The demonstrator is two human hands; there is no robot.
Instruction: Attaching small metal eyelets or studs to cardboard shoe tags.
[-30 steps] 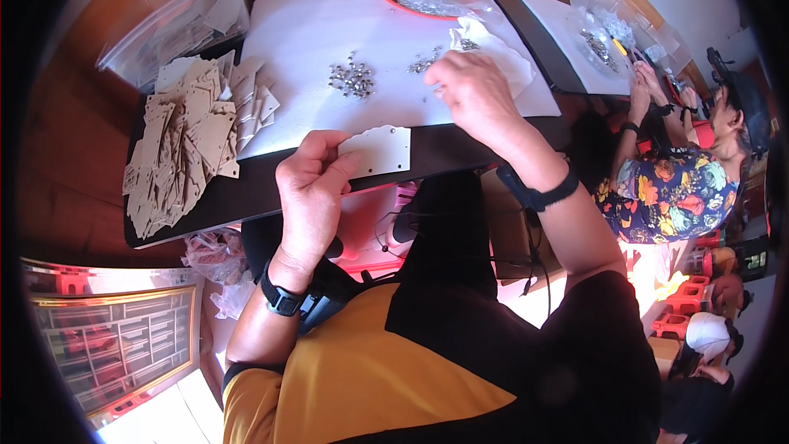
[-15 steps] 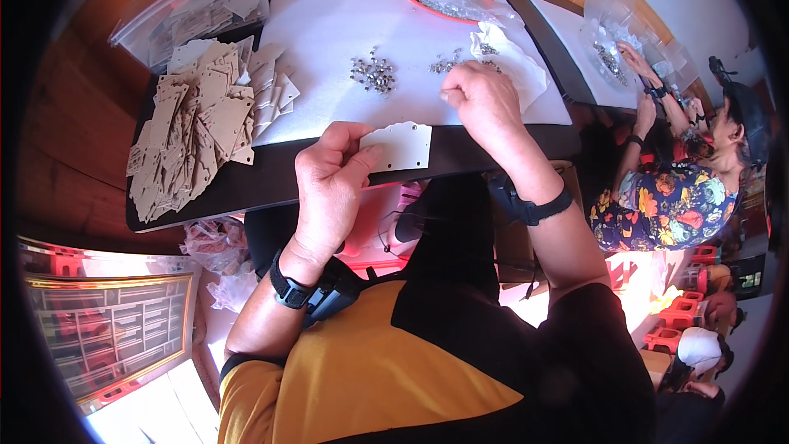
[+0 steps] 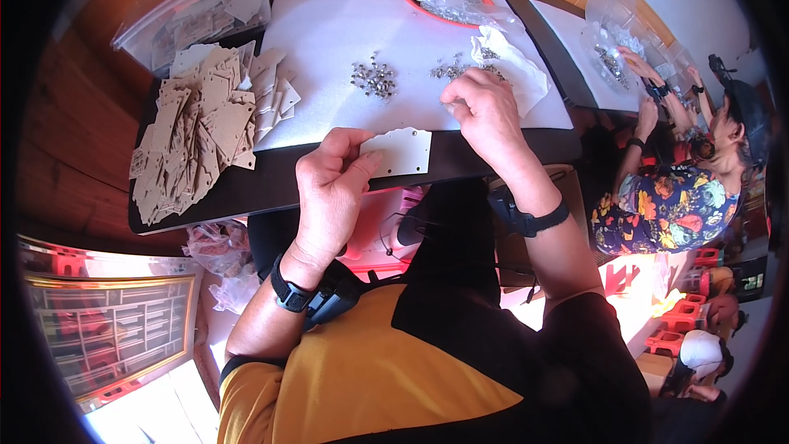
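My left hand [image 3: 335, 173] grips the left end of a small white card [image 3: 403, 153] with a scalloped top edge and small dark holes, held over the table's front edge. To its right, above the white sheet, my right hand [image 3: 483, 107] has its thumb and fingers pinched together; whatever is between them is too small to make out. Just beyond that hand lie scattered small metal pieces [image 3: 448, 71]. A second pile of small metal pieces [image 3: 373, 78] rests on the white sheet [image 3: 320, 33], farther off between my hands.
A heap of beige cards [image 3: 197, 127] covers the table's left side, with a clear plastic bag of cards [image 3: 205, 12] behind. A red tray [image 3: 409, 0] under a plastic bag stands at the back. Crumpled white paper [image 3: 526, 74] lies right. A co-worker [image 3: 670, 205] works at the neighbouring table.
My right hand has drawn slightly down toward me, uncovering more of the metal pieces behind it. The card in my left hand has dipped a little.
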